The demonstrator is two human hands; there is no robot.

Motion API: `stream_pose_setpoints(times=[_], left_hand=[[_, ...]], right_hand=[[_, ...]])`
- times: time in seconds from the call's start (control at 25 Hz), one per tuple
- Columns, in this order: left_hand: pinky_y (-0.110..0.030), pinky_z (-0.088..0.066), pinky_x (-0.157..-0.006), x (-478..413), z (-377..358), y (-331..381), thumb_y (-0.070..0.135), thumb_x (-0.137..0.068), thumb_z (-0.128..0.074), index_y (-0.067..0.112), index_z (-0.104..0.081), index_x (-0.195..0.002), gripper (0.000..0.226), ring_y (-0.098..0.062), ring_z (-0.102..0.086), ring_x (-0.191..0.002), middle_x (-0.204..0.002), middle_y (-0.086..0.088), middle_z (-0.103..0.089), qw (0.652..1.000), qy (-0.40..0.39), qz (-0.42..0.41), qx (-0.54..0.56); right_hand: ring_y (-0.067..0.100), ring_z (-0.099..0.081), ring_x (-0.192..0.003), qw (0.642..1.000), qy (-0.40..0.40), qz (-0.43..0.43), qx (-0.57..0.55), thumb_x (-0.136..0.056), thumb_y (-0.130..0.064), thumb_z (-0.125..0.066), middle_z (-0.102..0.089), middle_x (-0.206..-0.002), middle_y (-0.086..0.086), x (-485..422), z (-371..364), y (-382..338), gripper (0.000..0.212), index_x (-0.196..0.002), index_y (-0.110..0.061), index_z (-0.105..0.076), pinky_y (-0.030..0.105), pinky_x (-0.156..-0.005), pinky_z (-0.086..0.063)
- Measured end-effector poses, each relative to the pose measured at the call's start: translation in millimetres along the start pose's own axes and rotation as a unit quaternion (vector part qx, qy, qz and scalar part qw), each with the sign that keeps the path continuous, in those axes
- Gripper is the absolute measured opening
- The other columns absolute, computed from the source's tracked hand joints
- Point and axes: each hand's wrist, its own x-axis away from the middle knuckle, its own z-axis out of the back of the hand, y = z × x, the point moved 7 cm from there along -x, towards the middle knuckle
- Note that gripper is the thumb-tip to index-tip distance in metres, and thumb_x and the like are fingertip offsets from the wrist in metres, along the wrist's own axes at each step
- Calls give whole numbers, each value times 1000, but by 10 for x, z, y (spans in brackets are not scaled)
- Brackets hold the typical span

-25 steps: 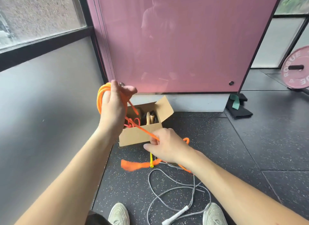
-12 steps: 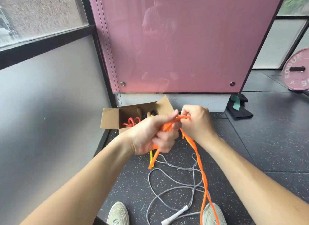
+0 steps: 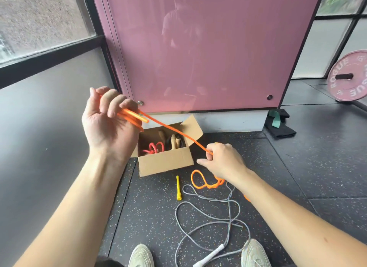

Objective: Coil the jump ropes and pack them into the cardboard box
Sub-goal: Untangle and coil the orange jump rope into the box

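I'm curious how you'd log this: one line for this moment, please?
step: coiling orange rope | left hand: holds loops | right hand: pinches it | box: open, red rope inside | grey rope: loose on floor

One camera sits on the person's head and looks forward and down at the floor (image 3: 317, 167). Both arms (image 3: 79, 207) stretch up from the bottom corners, so the left hand (image 3: 107, 123) and right hand (image 3: 223, 160) are close, and the shoes (image 3: 141, 255) touch the bottom edge. The pink wall (image 3: 198, 48) fills the top middle, farther off.
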Motion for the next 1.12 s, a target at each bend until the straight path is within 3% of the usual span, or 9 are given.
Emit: stream_pose_setpoints(times=[0.24, 0.36, 0.44, 0.48, 0.68, 0.8, 0.92, 1.04, 1.12], left_hand=[[-32, -51, -92, -35, 239, 171, 21, -108, -43, 15, -57, -85, 28, -17, -69, -80, -76, 4, -69, 900, 113, -202, -370], [-35, -47, -99, 26, 423, 105, 30, -106, -49, 12, -67, -92, 29, -16, -71, -97, -88, 3, -76, 635, 135, -103, -754], [-30, -47, -81, 139, 761, -188, 37, -104, -52, 14, -60, -81, 35, -19, -68, -87, -76, 5, -66, 457, 82, 137, -875], [-28, -45, -75, 251, 895, -359, 41, -104, -52, 15, -56, -77, 38, -17, -67, -79, -71, 4, -62, 424, 50, 249, -869], [-48, -55, -81, 385, 790, -847, 49, -103, -48, 13, -54, -69, 50, -20, -56, -54, -58, -7, -59, 648, 17, 346, -679], [-31, -47, -69, 262, 556, -723, 43, -100, -58, 14, -52, -64, 47, -13, -56, -52, -52, -2, -62, 558, -51, 237, -794], [-34, -53, -71, 262, 544, -594, 38, -95, -68, 14, -44, -65, 45, -16, -46, -47, -45, 9, -46, 576, -23, 232, -783], [-27, -45, -55, 239, 598, -393, 55, -82, -77, 17, -40, -61, 57, -16, -44, -44, -44, 4, -43, 506, 10, 230, -831], [-28, -33, -48, 225, 652, -192, 60, -68, -83, 21, -39, -61, 59, -16, -34, -41, -48, 1, -38, 554, 65, 251, -791]], right_hand=[[33, -45, -59, 958, -100, 262, -68, -105, -48, -40, -50, -58, 1, 422, -138, -847, 27, -88, -29, -49, 42, -57, -41], [28, -34, -54, 935, -15, 349, -60, -102, -42, -53, -41, -52, -4, 440, 80, -1054, 35, -72, -23, -46, 37, -51, -34], [29, -44, -49, 922, 111, 371, -22, -90, -30, -65, -50, -52, -1, 391, 289, -1020, 31, -64, -18, -54, 33, -45, -35], [30, -48, -47, 923, 163, 348, -8, -81, -23, -69, -53, -52, 0, 330, 391, -938, 27, -60, -17, -54, 30, -43, -36], [27, -20, -47, 936, 303, 158, 84, -62, -3, -74, -53, -44, 3, 57, 670, -537, 37, -53, -19, -42, 31, -60, -22], [29, -33, -44, 941, 294, 90, 140, -56, 2, -71, -55, -46, 3, -28, 661, -345, 33, -55, -17, -45, 38, -65, -19], [27, -43, -49, 946, 274, 56, 163, -51, 9, -68, -49, -45, 2, -70, 627, -111, 31, -54, -15, -48, 38, -66, -17], [27, -48, -61, 947, 265, 41, 175, -60, 4, -75, -54, -53, 1, -114, 630, 96, 36, -56, -18, -47, 35, -68, -11], [27, -50, -65, 948, 273, 44, 159, -65, -3, -80, -56, -57, -1, -116, 676, 145, 44, -58, -24, -43, 33, -69, -8]])
